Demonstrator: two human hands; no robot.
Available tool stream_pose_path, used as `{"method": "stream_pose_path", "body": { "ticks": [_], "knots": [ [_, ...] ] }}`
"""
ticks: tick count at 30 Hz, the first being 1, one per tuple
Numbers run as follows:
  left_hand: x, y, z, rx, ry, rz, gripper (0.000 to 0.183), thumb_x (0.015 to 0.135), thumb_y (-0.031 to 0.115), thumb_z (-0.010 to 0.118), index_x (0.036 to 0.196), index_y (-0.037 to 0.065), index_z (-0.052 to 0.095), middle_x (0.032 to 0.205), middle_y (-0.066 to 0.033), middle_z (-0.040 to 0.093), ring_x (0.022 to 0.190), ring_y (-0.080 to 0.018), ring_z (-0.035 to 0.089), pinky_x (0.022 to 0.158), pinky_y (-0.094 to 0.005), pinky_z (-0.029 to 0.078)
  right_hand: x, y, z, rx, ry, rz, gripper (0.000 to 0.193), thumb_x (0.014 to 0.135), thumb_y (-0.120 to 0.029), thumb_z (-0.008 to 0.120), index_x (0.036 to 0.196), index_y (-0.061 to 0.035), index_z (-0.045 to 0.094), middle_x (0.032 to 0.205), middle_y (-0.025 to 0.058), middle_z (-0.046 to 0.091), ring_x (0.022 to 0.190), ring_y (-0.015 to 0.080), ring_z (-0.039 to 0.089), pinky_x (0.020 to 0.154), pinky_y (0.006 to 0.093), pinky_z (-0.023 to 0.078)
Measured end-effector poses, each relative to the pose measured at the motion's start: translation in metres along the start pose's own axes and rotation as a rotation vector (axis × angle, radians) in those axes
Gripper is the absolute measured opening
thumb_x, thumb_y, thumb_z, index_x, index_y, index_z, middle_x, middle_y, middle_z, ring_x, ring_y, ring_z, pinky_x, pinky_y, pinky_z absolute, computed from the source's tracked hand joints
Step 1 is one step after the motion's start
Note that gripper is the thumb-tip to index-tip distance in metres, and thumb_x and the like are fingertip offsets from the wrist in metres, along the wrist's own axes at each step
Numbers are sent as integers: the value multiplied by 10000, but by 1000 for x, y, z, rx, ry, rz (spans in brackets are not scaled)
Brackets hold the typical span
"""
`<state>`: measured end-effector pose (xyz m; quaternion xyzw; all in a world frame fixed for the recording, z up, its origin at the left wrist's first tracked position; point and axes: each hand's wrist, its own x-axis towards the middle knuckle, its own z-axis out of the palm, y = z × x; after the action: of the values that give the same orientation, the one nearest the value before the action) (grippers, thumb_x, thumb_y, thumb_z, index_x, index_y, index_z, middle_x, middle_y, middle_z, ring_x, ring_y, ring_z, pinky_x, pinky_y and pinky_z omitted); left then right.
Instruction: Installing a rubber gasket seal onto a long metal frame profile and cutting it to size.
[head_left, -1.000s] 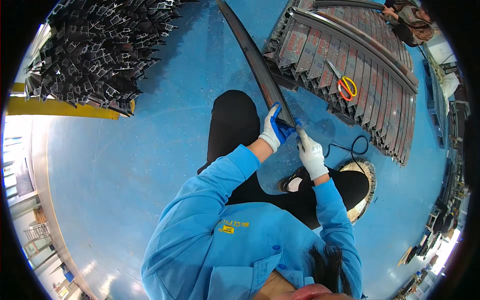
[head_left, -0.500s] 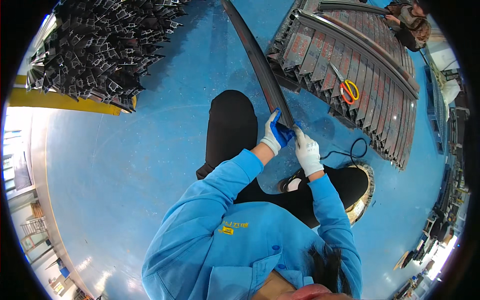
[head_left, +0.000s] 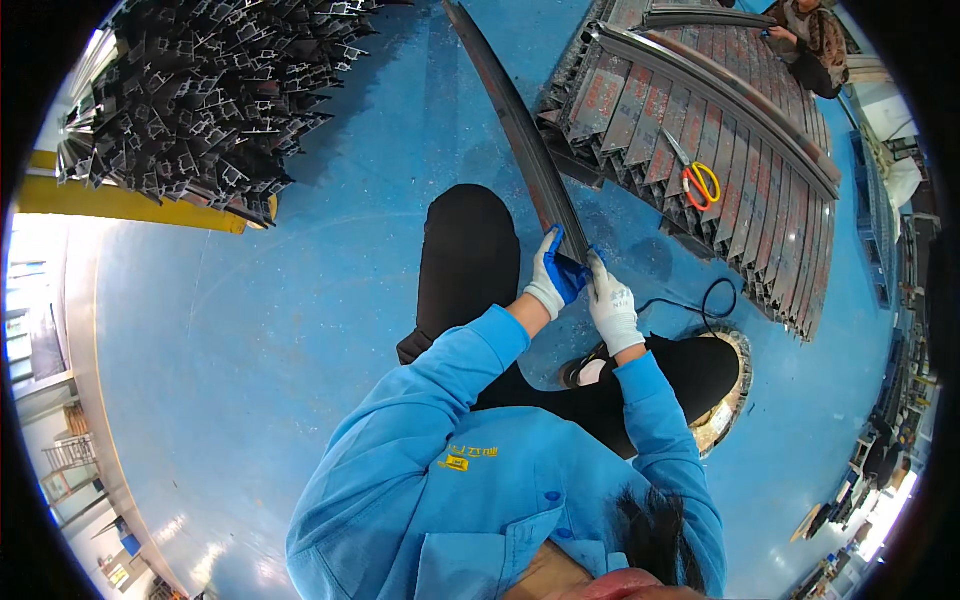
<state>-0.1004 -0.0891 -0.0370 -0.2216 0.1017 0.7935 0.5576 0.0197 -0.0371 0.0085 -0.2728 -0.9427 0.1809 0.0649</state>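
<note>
A long dark metal profile (head_left: 520, 125) stretches away from me, its near end between my two gloved hands. My left hand (head_left: 556, 272), in a white glove with a blue palm, is closed round the left side of that end. On the other side my right hand (head_left: 611, 300), gloved the same way, has its fingers pressed against the end. The tips of the right fingers are partly hidden, and whether they hold any small piece as well I cannot make out.
To the right lies a stack of dark profiles (head_left: 740, 190) with orange-and-yellow-handled scissors (head_left: 694, 175) on top. Another person (head_left: 805, 45) handles a profile at the far right. A large profile pile (head_left: 210, 100) rests on a yellow support (head_left: 130, 205). A black cable (head_left: 705, 300) lies on the blue floor.
Both hands keep their hold at the profile's near end, with only slight finger movement. The whole view has shifted a little. The other person at the far right has moved slightly.
</note>
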Motion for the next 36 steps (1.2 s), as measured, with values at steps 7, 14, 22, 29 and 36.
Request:
{"method": "stream_pose_path", "body": {
  "ticks": [7, 14, 22, 29, 36],
  "knots": [
    [-4, 4, -1, 3, 51, -85, 346, 863, 378, 573, 1053, 89, 576, 945, -111, 627, 840, -267, 604, 813, -419, 484, -5, 15, -11, 66, -92, -24, 475, 834, -149, 549, 1298, -100, 460, 876, 166, 650, 690, 354, 618, 595, 411, 477],
    [-12, 11, -7, -11, 101, -147, 319, 878, 361, 577, 1058, 97, 583, 957, -114, 636, 853, -288, 624, 850, -467, 488, 65, 92, -47, 108, 330, 76, 461, 797, -177, 607, 1231, -48, 522, 1016, 166, 641, 854, 334, 625, 726, 372, 503],
    [-23, 4, -7, 146, 128, -203, 333, 891, 386, 563, 1083, 115, 581, 1000, -121, 637, 905, -295, 629, 866, -462, 483, 182, 264, -34, -447, 252, 309, 432, 841, -355, 554, 1167, -74, 513, 1046, 160, 618, 907, 362, 601, 759, 436, 497],
    [-10, 7, -27, 136, 87, -156, 439, 876, 487, 554, 1110, 118, 583, 1048, -161, 626, 991, -350, 610, 901, -504, 468, 187, 251, -46, -335, -13, 422, 535, 828, -475, 536, 1173, -66, 526, 991, 186, 658, 879, 362, 628, 737, 429, 501],
    [-19, -3, 1, 189, 51, -340, 486, 871, 527, 542, 1116, 109, 578, 1017, -158, 621, 984, -379, 603, 914, -541, 455, 107, 215, -46, 111, -79, 420, 520, 761, -336, 638, 1205, -85, 534, 996, 177, 661, 856, 350, 631, 728, 402, 502]
  ]
}}
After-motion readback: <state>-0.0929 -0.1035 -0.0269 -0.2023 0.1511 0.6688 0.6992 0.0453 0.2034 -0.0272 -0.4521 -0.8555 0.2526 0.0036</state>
